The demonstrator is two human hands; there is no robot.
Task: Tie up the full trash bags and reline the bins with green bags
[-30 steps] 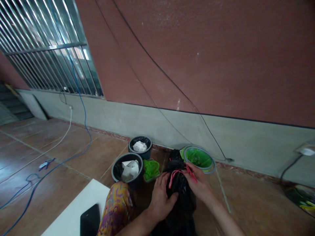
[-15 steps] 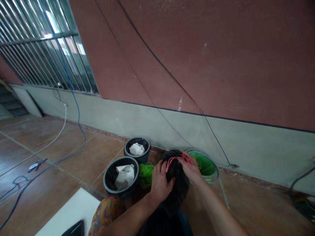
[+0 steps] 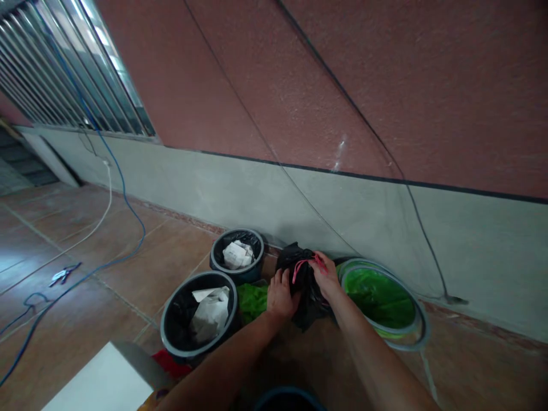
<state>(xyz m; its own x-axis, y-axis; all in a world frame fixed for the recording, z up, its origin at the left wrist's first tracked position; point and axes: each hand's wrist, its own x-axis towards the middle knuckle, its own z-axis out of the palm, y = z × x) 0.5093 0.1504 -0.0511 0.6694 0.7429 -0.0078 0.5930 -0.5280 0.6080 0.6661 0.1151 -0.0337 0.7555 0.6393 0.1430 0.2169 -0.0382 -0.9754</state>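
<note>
Where the head view shows the black bag between the paper-filled bins and green-lined bin, it is bunched, pink drawstring out, no knot discernible; the left hand grips its side, the right hand pinches near the drawstring.

Head camera looks forward and down past both hands.

We have bag between our left hand and right hand, wall behind. Left of bag: front bin and back bin, paper in each. Right: nested bins. Nearest us: box, left of front bin. Tool on floor, farther left.
</note>
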